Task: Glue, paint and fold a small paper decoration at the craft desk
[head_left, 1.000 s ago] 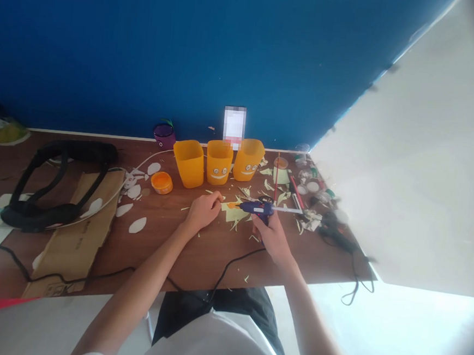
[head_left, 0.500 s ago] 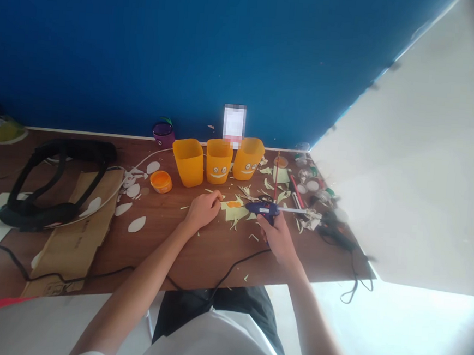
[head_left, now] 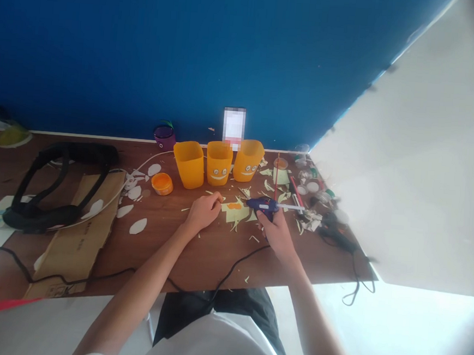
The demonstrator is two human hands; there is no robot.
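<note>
A blue wall fills the background, and a brown wooden table runs along its foot. On the table's left side, a black frame lies partly over a strip of cardboard. Three yellow cups stand upright in a row near the wall: a left cup with a plain front, and a middle cup and a right cup that each show eyes and a white smile.

The right hand is wrapped around the handle of a dark blue glue gun. The gun is held over the table in front of the right cup, its nozzle pointing left and a white glue stick jutting from its back. The left hand rests with curled fingers in front of the middle cup; whether its fingertips pinch anything, I cannot tell.

Between the hands lies a piece of pale yellow paper, its left edge just beside the left hand's fingertips and its right side near the nozzle. A round tub of orange paint sits left of the cups, with a white leaf-shaped cutout nearer the person. A small orange piece lies at the paper's upper edge.
</note>
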